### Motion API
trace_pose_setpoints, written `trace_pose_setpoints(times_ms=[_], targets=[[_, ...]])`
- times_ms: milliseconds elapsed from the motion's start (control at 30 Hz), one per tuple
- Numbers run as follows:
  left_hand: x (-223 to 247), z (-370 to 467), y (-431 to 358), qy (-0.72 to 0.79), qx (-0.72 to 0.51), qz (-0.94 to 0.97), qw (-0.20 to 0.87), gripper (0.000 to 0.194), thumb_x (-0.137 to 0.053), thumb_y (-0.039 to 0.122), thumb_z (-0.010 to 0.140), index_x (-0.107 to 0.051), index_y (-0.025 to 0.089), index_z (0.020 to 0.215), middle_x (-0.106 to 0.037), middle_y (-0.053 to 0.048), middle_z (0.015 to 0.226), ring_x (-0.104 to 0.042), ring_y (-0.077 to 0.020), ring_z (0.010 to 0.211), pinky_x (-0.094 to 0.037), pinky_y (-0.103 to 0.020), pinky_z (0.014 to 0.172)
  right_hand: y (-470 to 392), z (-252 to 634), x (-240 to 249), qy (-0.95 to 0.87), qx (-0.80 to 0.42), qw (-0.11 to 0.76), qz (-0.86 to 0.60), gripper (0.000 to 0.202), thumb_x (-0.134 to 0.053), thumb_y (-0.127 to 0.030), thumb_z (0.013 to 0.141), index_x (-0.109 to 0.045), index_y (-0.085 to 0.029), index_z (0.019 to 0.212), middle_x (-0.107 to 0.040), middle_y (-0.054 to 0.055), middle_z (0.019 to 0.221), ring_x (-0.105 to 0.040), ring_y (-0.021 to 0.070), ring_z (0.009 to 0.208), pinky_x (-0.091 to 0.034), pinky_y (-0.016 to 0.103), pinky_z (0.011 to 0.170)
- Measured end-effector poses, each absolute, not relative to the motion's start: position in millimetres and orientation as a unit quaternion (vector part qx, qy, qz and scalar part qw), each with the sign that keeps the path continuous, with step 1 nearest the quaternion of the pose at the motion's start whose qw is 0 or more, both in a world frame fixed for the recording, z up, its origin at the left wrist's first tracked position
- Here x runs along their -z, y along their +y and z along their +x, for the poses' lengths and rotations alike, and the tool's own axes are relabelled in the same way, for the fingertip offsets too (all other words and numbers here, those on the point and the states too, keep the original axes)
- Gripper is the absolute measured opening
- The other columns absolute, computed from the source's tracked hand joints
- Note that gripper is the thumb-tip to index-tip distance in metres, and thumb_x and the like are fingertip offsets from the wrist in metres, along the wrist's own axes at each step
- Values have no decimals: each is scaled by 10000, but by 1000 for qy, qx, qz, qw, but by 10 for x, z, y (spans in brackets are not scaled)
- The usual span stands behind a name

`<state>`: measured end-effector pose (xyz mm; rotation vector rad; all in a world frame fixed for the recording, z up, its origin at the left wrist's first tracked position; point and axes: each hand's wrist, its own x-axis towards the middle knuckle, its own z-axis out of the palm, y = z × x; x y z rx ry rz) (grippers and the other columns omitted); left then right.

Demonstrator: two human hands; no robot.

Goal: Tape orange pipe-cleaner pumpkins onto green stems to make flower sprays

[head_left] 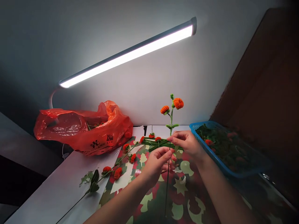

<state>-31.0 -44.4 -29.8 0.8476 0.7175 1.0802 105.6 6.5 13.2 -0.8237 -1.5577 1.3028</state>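
Upright before me stands an artificial flower stem point(171, 115), with two orange fuzzy blooms, a green bud on top and small green leaves lower down. My right hand point(185, 141) pinches it just under those leaves. Lower on the same stem, the thumb and fingers of my left hand point(160, 160) close round it. Its dark bare lower part point(167, 186) hangs down below my hands. Behind my hands lies a bundle of green stems point(156, 143) with small orange blooms near it. What may lie between my fingertips besides the stem is too small to tell.
A red plastic bag point(105, 133) stands at the back left. Another orange flower spray point(100, 179) lies on the left of the table. At right is a blue basket point(221, 168) of leaves and blooms. A patterned mat point(161, 199) covers the middle, under a lit lamp point(130, 57).
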Motion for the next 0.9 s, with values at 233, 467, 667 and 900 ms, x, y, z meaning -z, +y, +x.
trace_pose_setpoints(times_ms=[233, 467, 667, 900], targets=[[312, -339, -441, 368, -527, 419, 641, 210, -686, 311, 703, -599, 125, 659, -578, 11, 579, -529, -72, 477, -436, -191, 481, 85, 1037, -101, -628, -536, 458, -329, 255, -693, -377, 678, -651, -142, 586, -477, -28, 555, -394, 92, 568, -314, 240, 538], [333, -346, -410, 281, -506, 303, 757, 242, -725, 334, 660, -607, 127, 699, -572, 24, 539, -477, -27, 381, -375, -130, 397, 115, 1027, -13, -594, -604, 454, -277, 223, -692, -369, 701, -665, -164, 618, -475, -31, 564, -424, 95, 614, -334, 234, 603], [332, -350, -401, 237, -490, 306, 781, 259, -700, 370, 677, -599, 132, 703, -555, 33, 544, -425, -28, 342, -367, -149, 341, 149, 986, 90, -574, -645, 438, -250, 272, -659, -364, 739, -642, -151, 570, -501, -24, 574, -440, 81, 590, -337, 231, 607], [224, -391, -403, 398, -546, 475, 564, 215, -696, 326, 686, -628, 128, 731, -596, 3, 621, -528, -82, 484, -439, -193, 444, 100, 951, -3, -596, -553, 472, -340, 234, -679, -386, 694, -705, -154, 678, -513, -15, 570, -455, 108, 587, -363, 254, 583]])
